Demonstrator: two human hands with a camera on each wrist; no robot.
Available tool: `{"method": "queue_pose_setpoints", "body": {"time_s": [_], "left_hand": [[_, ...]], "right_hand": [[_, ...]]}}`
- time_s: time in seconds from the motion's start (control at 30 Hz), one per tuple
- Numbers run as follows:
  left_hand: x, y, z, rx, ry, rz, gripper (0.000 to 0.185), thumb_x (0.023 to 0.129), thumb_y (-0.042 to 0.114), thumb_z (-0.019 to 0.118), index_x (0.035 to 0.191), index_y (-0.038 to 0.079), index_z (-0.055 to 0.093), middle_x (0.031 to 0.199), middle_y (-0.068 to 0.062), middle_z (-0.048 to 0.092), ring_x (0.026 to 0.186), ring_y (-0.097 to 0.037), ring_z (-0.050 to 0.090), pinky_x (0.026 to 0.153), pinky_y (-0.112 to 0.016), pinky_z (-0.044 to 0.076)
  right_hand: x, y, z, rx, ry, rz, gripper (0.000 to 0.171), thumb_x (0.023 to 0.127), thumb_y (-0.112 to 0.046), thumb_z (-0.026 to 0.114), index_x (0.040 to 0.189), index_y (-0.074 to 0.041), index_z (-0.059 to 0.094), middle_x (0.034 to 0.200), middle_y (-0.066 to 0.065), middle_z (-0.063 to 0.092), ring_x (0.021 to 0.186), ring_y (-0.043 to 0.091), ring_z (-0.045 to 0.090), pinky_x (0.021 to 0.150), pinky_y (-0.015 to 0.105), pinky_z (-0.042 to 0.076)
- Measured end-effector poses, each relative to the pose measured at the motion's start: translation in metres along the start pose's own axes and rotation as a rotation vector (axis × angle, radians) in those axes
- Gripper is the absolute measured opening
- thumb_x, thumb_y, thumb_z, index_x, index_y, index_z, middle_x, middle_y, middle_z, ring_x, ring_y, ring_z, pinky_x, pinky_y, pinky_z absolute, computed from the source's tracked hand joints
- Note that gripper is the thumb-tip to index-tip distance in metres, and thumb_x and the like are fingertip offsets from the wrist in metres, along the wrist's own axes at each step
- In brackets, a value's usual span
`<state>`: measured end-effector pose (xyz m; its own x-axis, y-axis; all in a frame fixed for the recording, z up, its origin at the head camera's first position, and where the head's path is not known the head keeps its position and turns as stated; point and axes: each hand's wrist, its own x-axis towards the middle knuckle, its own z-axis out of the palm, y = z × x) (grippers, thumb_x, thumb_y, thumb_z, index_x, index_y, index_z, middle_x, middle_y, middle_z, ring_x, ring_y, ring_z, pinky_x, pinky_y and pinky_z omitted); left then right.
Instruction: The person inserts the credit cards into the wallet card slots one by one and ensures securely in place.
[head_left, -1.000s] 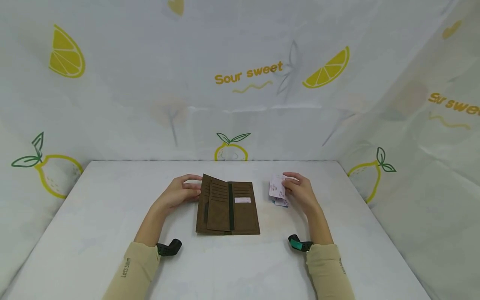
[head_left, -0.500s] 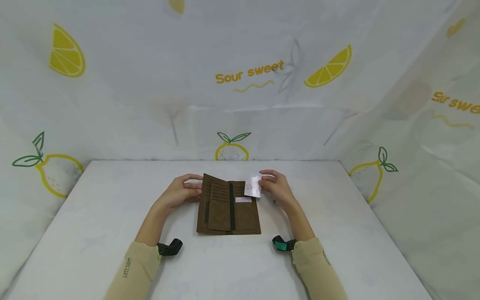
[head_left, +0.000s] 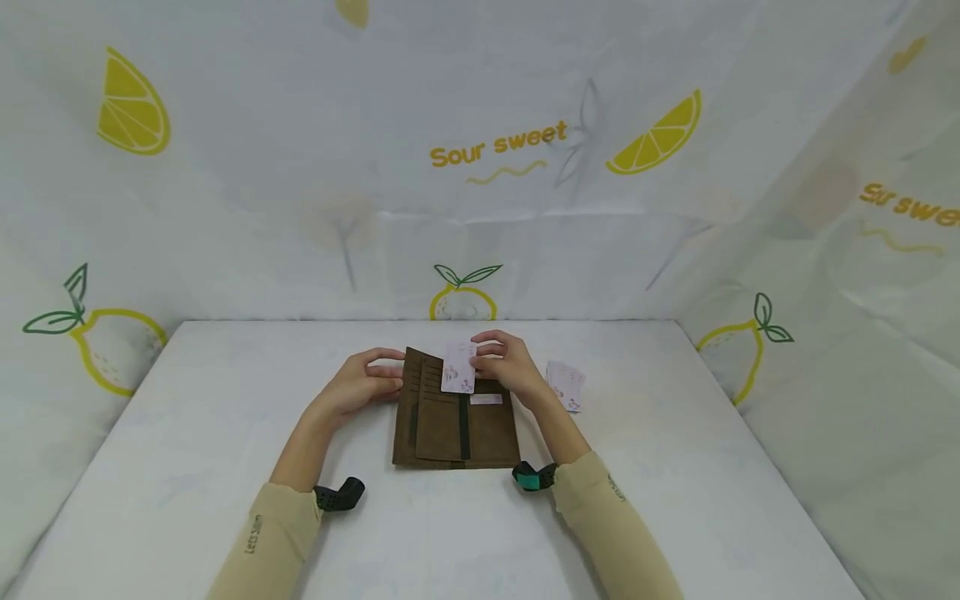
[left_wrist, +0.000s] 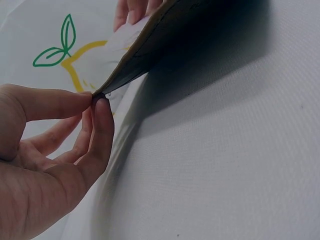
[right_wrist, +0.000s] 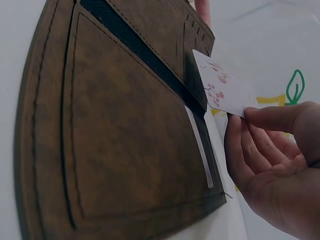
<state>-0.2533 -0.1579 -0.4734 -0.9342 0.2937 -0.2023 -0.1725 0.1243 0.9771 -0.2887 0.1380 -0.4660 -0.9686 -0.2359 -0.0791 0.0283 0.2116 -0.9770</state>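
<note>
A brown wallet (head_left: 438, 433) lies spread on the table with rows of card slots on both halves. One white card (head_left: 486, 399) sits in a slot of its right half, mostly hidden. My left hand (head_left: 360, 385) pinches the wallet's left cover at its edge between thumb and fingertip, keeping that cover raised, as the left wrist view shows. Between thumb and fingers, my right hand (head_left: 510, 367) holds a white card with pink flowers (head_left: 458, 367) over the upper middle of the wallet. In the right wrist view that card (right_wrist: 222, 89) is tilted, its corner close to the wallet's inner flap.
Several more flowered cards (head_left: 566, 385) lie in a small pile on the white table (head_left: 420, 533), right of the wallet. A white cloth with lemon prints (head_left: 300, 167) hangs behind the table and along its sides.
My right hand has lifted one card from the pile and carried it leftward, across the wallet's right half to its middle. The left hand and the wallet stay where they were.
</note>
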Motion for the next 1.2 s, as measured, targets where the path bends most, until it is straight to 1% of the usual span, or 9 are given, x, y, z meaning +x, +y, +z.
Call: {"method": "queue_pose_setpoints", "body": {"time_s": [0.13, 0.33, 0.53, 0.73, 0.97, 1.03, 1.2], "left_hand": [[0.000, -0.001, -0.001, -0.004, 0.001, 0.000, 0.055, 0.102, -0.005, 0.065, 0.155, -0.003, 0.049, 0.110, -0.007, 0.074, 0.093, -0.007, 0.072, 0.088, -0.025, 0.064], [0.003, -0.001, 0.000, -0.014, 0.002, -0.007, 0.055, 0.101, -0.006, 0.065, 0.154, -0.003, 0.050, 0.107, -0.005, 0.075, 0.092, -0.008, 0.073, 0.087, -0.024, 0.064], [0.002, -0.001, 0.001, -0.016, 0.005, -0.015, 0.055, 0.101, -0.006, 0.065, 0.153, -0.003, 0.051, 0.106, -0.005, 0.074, 0.091, -0.008, 0.072, 0.086, -0.024, 0.064], [0.002, 0.000, 0.000, -0.017, 0.002, -0.014, 0.056, 0.101, -0.007, 0.065, 0.155, -0.004, 0.050, 0.103, -0.002, 0.072, 0.090, -0.007, 0.071, 0.086, -0.024, 0.064], [0.002, -0.001, 0.001, -0.026, 0.008, -0.020, 0.055, 0.101, -0.008, 0.064, 0.154, -0.003, 0.050, 0.101, 0.000, 0.072, 0.089, -0.007, 0.072, 0.085, -0.023, 0.064], [0.002, -0.001, 0.001, -0.023, 0.006, -0.013, 0.056, 0.100, -0.008, 0.064, 0.154, -0.003, 0.050, 0.101, -0.001, 0.072, 0.089, -0.007, 0.071, 0.085, -0.023, 0.064], [0.002, -0.002, 0.000, -0.024, -0.001, 0.002, 0.056, 0.100, -0.007, 0.064, 0.154, -0.005, 0.050, 0.101, -0.001, 0.073, 0.089, -0.006, 0.071, 0.085, -0.023, 0.064]], "right_hand": [[0.004, 0.000, 0.008, -0.016, -0.020, -0.001, 0.040, 0.099, 0.002, 0.072, 0.138, 0.001, 0.064, 0.113, 0.018, 0.076, 0.084, 0.011, 0.072, 0.081, 0.029, 0.067], [0.006, 0.000, 0.014, 0.002, -0.022, -0.002, 0.038, 0.099, 0.003, 0.072, 0.136, 0.001, 0.064, 0.109, 0.015, 0.077, 0.082, 0.011, 0.072, 0.077, 0.026, 0.066], [0.004, -0.001, 0.016, 0.011, -0.017, -0.002, 0.038, 0.099, 0.004, 0.072, 0.135, 0.001, 0.065, 0.109, 0.014, 0.077, 0.083, 0.010, 0.072, 0.078, 0.027, 0.067], [0.004, -0.001, 0.021, 0.013, -0.044, -0.013, 0.038, 0.098, 0.005, 0.071, 0.136, 0.004, 0.065, 0.110, 0.018, 0.077, 0.082, 0.010, 0.072, 0.080, 0.030, 0.068], [0.007, 0.001, 0.028, 0.020, -0.060, -0.010, 0.037, 0.099, 0.006, 0.071, 0.135, 0.005, 0.064, 0.104, 0.013, 0.076, 0.082, 0.010, 0.073, 0.081, 0.032, 0.069], [0.008, 0.002, 0.029, 0.011, -0.066, -0.015, 0.036, 0.099, 0.006, 0.070, 0.135, 0.006, 0.064, 0.104, 0.015, 0.077, 0.082, 0.010, 0.073, 0.081, 0.033, 0.069], [0.007, 0.003, 0.033, -0.043, -0.078, -0.037, 0.035, 0.100, 0.005, 0.069, 0.134, 0.007, 0.064, 0.111, 0.027, 0.078, 0.081, 0.010, 0.074, 0.080, 0.033, 0.069]]}}
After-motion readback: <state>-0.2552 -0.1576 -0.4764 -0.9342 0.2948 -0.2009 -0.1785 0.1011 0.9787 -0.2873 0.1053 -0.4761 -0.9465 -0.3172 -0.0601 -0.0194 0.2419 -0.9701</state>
